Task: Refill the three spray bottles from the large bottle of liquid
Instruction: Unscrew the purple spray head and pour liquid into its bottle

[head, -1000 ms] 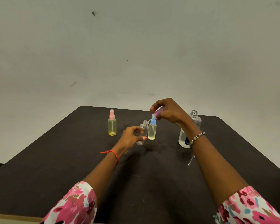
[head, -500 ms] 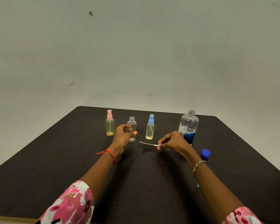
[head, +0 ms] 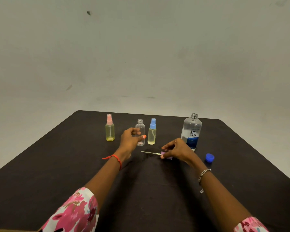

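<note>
While the left hand (head: 131, 139) curls its fingers round the uncapped, empty clear spray bottle (head: 140, 127) near the far edge of the table (head: 57, 164), the right hand (head: 177, 149) pinches the purple spray head (head: 168, 157) low at mid-table, its dip tube (head: 149, 152) pointing left. The pink-capped bottle (head: 110, 129) and blue-capped bottle (head: 152, 133) flank the clear one, both holding yellowish liquid. The large bottle (head: 192, 131) stands open toward the far right corner, its blue cap (head: 209, 157) nearer the right edge. Step judged in hand: setting the head aside. The next move calls for freeing the right hand, lifting the large bottle, and pouring slowly into the narrow neck
</note>
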`<move>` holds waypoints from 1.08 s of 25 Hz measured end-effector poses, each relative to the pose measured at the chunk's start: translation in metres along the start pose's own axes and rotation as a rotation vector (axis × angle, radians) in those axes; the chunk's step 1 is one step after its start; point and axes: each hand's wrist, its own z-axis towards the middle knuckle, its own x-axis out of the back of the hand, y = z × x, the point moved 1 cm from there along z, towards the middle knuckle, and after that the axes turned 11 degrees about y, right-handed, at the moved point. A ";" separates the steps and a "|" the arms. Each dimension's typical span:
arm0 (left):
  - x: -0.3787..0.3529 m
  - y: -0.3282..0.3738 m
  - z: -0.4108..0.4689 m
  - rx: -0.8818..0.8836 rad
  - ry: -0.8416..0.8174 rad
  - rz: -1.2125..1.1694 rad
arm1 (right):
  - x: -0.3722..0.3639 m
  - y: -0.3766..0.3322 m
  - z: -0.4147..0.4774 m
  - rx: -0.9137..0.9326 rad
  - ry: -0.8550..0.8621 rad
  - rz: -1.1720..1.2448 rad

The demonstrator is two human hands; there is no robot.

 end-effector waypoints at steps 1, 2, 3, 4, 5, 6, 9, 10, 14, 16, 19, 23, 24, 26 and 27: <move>-0.001 0.001 -0.001 -0.002 0.000 0.001 | 0.002 -0.001 -0.002 0.008 0.018 0.003; -0.003 0.002 -0.002 -0.002 0.001 0.002 | 0.004 -0.002 -0.004 0.033 0.078 0.039; -0.004 0.003 -0.003 -0.004 0.001 0.005 | 0.007 -0.003 -0.005 0.076 0.201 0.117; -0.006 0.005 -0.004 -0.009 -0.003 0.010 | 0.012 -0.005 -0.008 0.128 0.385 0.226; -0.007 0.007 -0.005 -0.014 -0.013 0.016 | 0.018 -0.007 -0.009 0.178 0.612 0.325; -0.009 0.009 -0.006 -0.018 -0.024 0.022 | 0.025 -0.009 -0.010 0.221 0.846 0.380; -0.016 0.013 -0.007 -0.028 -0.042 0.023 | 0.044 -0.008 -0.006 0.214 1.215 0.312; -0.018 0.014 -0.007 -0.029 -0.043 0.019 | 0.048 -0.004 -0.001 0.155 1.185 0.296; -0.025 0.015 -0.008 -0.027 -0.061 0.030 | 0.049 0.020 0.020 -0.046 0.824 0.345; -0.028 0.014 -0.008 -0.026 -0.064 0.029 | 0.047 0.023 0.021 -0.068 0.745 0.397; -0.030 0.015 -0.009 -0.019 -0.061 0.030 | 0.047 0.017 0.017 -0.029 0.774 0.421; -0.033 0.022 -0.012 -0.025 -0.072 0.015 | 0.050 0.002 0.015 0.135 0.790 0.329; -0.033 0.024 -0.014 -0.025 -0.076 0.015 | 0.051 -0.004 0.016 0.185 0.789 0.300; -0.035 0.027 -0.016 -0.024 -0.092 0.010 | 0.053 -0.014 0.018 0.284 0.783 0.224; -0.036 0.027 -0.017 -0.022 -0.101 0.001 | 0.053 -0.017 0.019 0.320 0.776 0.182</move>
